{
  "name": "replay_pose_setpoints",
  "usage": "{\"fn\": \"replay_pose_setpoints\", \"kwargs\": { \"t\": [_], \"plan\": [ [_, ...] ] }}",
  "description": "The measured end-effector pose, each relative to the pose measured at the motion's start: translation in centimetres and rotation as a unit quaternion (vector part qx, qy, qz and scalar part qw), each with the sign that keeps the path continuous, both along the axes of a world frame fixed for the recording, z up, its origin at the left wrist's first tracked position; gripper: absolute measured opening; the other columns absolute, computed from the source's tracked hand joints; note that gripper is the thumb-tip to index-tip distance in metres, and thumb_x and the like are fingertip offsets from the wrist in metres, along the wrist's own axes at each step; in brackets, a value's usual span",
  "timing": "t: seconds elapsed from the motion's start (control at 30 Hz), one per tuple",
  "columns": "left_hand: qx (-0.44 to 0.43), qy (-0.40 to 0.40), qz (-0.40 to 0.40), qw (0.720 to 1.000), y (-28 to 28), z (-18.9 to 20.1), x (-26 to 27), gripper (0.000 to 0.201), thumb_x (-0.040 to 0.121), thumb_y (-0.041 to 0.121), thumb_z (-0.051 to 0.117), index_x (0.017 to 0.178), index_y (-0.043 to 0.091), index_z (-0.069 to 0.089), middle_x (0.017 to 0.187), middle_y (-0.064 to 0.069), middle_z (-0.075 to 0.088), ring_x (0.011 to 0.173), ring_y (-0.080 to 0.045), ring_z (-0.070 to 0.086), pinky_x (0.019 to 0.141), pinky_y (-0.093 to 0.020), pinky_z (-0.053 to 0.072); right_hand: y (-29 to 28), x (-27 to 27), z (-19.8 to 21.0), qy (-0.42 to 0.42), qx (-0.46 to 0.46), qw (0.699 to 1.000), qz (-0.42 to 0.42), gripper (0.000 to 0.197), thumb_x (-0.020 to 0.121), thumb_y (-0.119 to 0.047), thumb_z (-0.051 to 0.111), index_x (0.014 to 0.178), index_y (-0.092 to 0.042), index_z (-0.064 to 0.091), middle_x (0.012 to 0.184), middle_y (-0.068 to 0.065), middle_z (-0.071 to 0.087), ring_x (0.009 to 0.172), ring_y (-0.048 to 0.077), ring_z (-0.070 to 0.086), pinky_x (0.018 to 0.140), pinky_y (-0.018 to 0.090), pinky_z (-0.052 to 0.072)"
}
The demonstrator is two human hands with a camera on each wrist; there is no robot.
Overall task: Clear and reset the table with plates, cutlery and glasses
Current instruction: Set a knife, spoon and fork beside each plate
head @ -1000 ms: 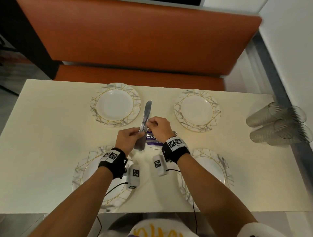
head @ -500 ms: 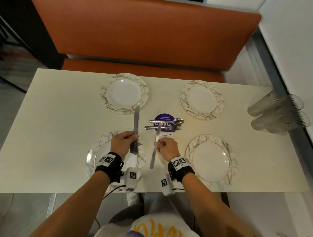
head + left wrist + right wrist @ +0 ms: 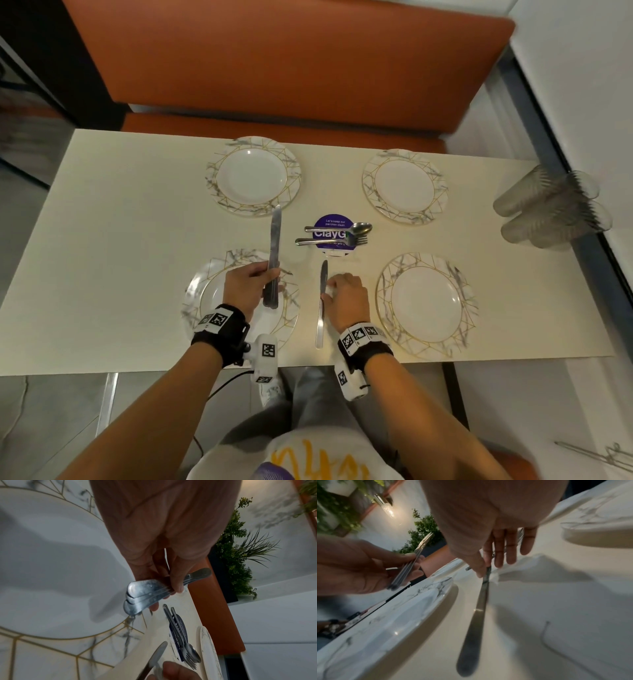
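Over the near-left plate [image 3: 205, 284], my left hand [image 3: 253, 284] grips a bundle of table knives [image 3: 274, 246] by the handles, blades pointing away; the left wrist view shows the stacked knife handles [image 3: 145, 592] under the thumb. One knife [image 3: 321, 308] lies on the cream table [image 3: 120, 240] between the two near plates. My right hand [image 3: 346, 294] pinches it with thumb and forefinger near the blade, the other fingers straight; the right wrist view shows this knife [image 3: 476, 622] flat on the table. A spoon [image 3: 359, 227] and forks [image 3: 329, 241] lie at the centre.
Three more marbled plates sit at near right [image 3: 426, 301], far left [image 3: 251, 174] and far right [image 3: 404, 185]. A purple round sticker [image 3: 330, 222] lies under the cutlery. Several clear glasses [image 3: 548, 212] lie on their sides at the right edge. An orange bench stands behind.
Both hands drew back from the centre pile. The right hand took one knife from the bundle and set it down between the near plates; the left carried the rest over the near-left plate.
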State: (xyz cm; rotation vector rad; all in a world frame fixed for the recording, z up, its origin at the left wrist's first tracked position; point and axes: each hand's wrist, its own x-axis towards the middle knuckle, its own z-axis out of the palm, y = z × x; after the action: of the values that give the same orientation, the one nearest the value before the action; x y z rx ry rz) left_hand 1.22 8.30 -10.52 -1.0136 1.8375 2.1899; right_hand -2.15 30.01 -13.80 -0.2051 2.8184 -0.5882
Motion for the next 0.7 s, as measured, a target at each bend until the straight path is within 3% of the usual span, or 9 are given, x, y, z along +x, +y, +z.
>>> {"fn": "replay_pose_setpoints", "kwargs": {
  "t": [0.07, 0.13, 0.2, 0.43, 0.7],
  "plan": [
    [0.006, 0.001, 0.004, 1.000, 0.0, 0.0, 0.3, 0.015, 0.090, 0.004, 0.076, 0.105, 0.005, 0.078, 0.095, -0.016, 0.079, 0.085, -0.038, 0.078, 0.089, -0.049, 0.062, 0.6, 0.4, -0.2, 0.031, 0.019, 0.997, 0.070, 0.045, 0.081, -0.024, 0.074, 0.124, -0.019, 0.064, 0.133, -0.002, 0.058, 0.122, 0.020, 0.052, 0.097, 0.037, 0.046],
    [0.008, 0.001, 0.005, 1.000, 0.0, 0.1, 0.5, 0.013, 0.090, 0.003, 0.075, 0.103, 0.005, 0.078, 0.097, -0.018, 0.078, 0.087, -0.040, 0.077, 0.085, -0.045, 0.062, 1.1, 0.6, -0.5, 0.015, 0.048, 0.990, 0.135, 0.060, 0.081, -0.029, 0.074, 0.138, -0.019, 0.057, 0.152, -0.002, 0.046, 0.142, 0.020, 0.040, 0.106, 0.040, 0.041],
    [0.007, 0.001, 0.004, 1.000, 0.1, 0.2, 0.7, 0.012, 0.091, 0.003, 0.075, 0.102, 0.006, 0.078, 0.097, -0.019, 0.077, 0.088, -0.041, 0.077, 0.082, -0.043, 0.063, 1.5, 0.8, -0.7, -0.010, 0.078, 0.981, 0.176, 0.071, 0.084, -0.032, 0.069, 0.150, -0.019, 0.045, 0.162, -0.005, 0.033, 0.152, 0.018, 0.025, 0.112, 0.042, 0.036],
    [-0.011, -0.002, -0.002, 1.000, 0.5, 0.3, 0.7, 0.012, 0.090, 0.006, 0.076, 0.102, 0.005, 0.079, 0.091, -0.016, 0.079, 0.081, -0.037, 0.078, 0.087, -0.049, 0.062, 1.0, 2.0, -1.0, -0.014, 0.073, 0.975, 0.208, 0.078, 0.085, -0.031, 0.069, 0.155, -0.020, 0.037, 0.165, -0.008, 0.026, 0.153, 0.017, 0.020, 0.114, 0.043, 0.034],
    [-0.053, -0.008, -0.020, 0.998, 0.9, 0.2, 0.9, 0.007, 0.089, 0.014, 0.077, 0.095, 0.014, 0.081, 0.087, -0.015, 0.079, 0.082, -0.037, 0.077, 0.086, -0.056, 0.062, -0.6, 2.5, -1.2, -0.016, 0.066, 0.974, 0.218, 0.078, 0.084, -0.029, 0.071, 0.154, -0.024, 0.037, 0.164, -0.010, 0.026, 0.152, 0.021, 0.023, 0.113, 0.046, 0.036]
  ]
}}
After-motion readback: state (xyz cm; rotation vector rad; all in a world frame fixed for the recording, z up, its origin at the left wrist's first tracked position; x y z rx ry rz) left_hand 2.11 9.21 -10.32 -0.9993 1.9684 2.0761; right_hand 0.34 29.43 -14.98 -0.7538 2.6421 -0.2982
